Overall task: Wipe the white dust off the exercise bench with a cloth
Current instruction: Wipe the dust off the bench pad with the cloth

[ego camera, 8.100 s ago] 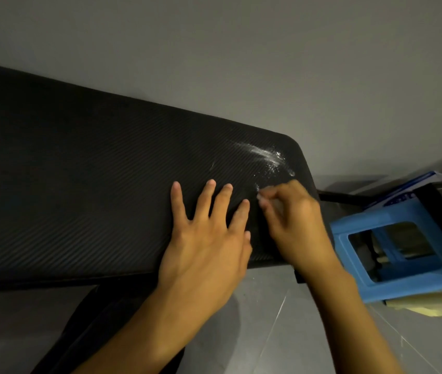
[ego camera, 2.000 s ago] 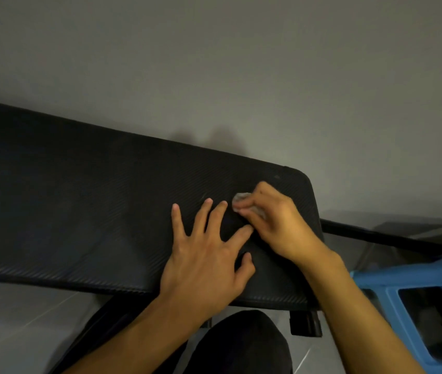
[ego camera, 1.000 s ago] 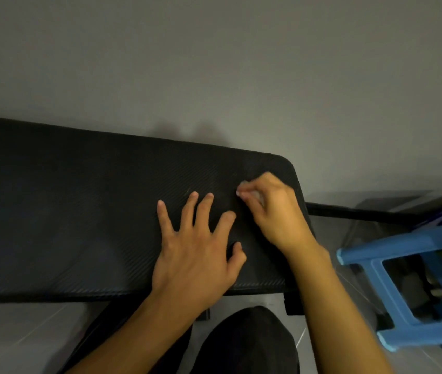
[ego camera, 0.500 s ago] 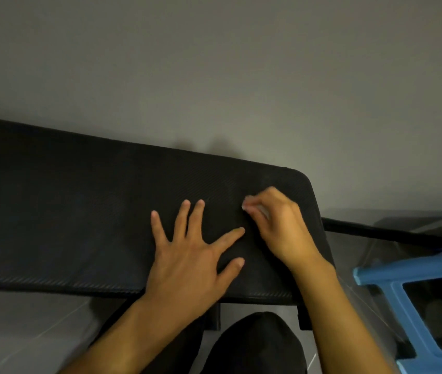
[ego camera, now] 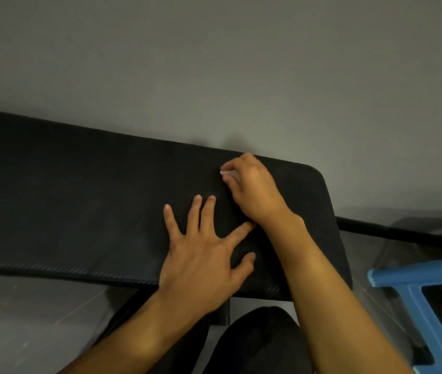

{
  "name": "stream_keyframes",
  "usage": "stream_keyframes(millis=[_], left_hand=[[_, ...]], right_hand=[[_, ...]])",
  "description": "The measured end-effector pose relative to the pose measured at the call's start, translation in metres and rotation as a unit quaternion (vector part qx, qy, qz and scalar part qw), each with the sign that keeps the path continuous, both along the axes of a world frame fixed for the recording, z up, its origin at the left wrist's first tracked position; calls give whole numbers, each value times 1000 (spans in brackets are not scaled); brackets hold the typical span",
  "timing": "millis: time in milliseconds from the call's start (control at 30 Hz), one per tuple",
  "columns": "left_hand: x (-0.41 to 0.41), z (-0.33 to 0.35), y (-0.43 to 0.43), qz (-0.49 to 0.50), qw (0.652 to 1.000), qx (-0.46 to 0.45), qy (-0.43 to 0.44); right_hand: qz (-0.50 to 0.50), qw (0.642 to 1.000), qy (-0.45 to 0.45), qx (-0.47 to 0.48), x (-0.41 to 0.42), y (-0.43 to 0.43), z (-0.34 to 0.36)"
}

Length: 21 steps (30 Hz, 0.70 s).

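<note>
The black padded exercise bench [ego camera: 79, 201] runs from the left edge to a rounded right end. No white dust shows on its dark ribbed surface. My left hand [ego camera: 203, 255] lies flat on the pad with its fingers spread. My right hand [ego camera: 252, 190] is just beyond it, near the bench's far edge, with fingers curled round a small white cloth [ego camera: 226, 173]. Only a sliver of the cloth peeks out between the fingertips, pressed against the pad.
A grey wall [ego camera: 214, 63] rises right behind the bench. A blue plastic stool [ego camera: 414, 290] stands at the lower right, with a black bar [ego camera: 403, 234] running past it. My dark-clothed knee [ego camera: 254, 338] is below the bench, over grey floor tiles [ego camera: 25, 319].
The white dust seen at the bench's right end 8 s ago is gone. In the last second my right hand slid with the cloth toward the far edge; my left hand stayed flat.
</note>
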<state>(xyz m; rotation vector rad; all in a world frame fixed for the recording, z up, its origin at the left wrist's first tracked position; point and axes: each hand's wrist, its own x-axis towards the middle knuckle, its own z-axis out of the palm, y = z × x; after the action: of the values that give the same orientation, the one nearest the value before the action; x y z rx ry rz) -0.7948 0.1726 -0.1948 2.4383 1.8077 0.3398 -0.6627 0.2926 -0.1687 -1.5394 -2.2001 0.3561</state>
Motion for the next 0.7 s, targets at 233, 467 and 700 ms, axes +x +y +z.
stream_keyframes(millis=[233,467,700], left_hand=[[2,-3,1,-1,1000,17,-5],[1,-3,1,-5,1000,11,-1],[1,-5,1,-9,1000,15,1]], right_hand=[[40,998,-15,-42,85,-25,17],[-55,998,-14,-1,59,-35,6],[-146,988,16,45,97,-101,-2]])
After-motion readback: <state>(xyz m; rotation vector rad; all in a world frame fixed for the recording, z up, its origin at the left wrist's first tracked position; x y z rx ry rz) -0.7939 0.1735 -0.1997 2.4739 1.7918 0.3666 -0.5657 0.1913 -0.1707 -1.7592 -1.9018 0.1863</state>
